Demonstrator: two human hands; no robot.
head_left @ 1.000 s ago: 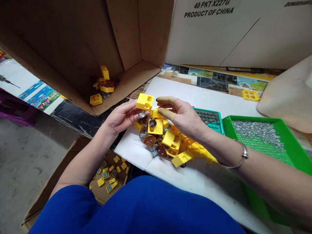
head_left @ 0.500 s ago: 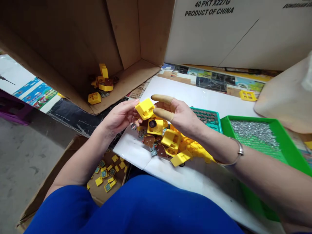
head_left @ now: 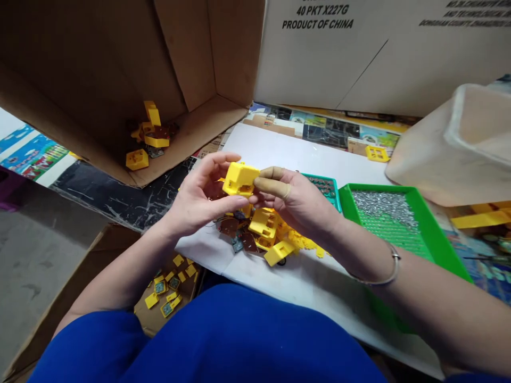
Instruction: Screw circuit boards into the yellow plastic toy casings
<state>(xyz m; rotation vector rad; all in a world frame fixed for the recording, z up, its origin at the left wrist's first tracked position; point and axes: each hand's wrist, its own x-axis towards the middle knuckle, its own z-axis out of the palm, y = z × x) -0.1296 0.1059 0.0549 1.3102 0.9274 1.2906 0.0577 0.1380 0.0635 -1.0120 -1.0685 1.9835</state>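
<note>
Clasping the left side of a boxy yellow plastic casing (head_left: 241, 178), the left hand (head_left: 194, 198) held it over a jumbled heap of yellow and brown parts (head_left: 261, 223) on the white-covered worktop (head_left: 279, 144); the right hand (head_left: 297, 198) had a pinching grip on its right edge. Farther right sat a green plastic tray (head_left: 443, 234).

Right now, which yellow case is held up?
The yellow case raised between the left hand and right hand; the others, like those in the pile, lie loose.

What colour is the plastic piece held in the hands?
The plastic piece is yellow, shown in the head view.
</note>
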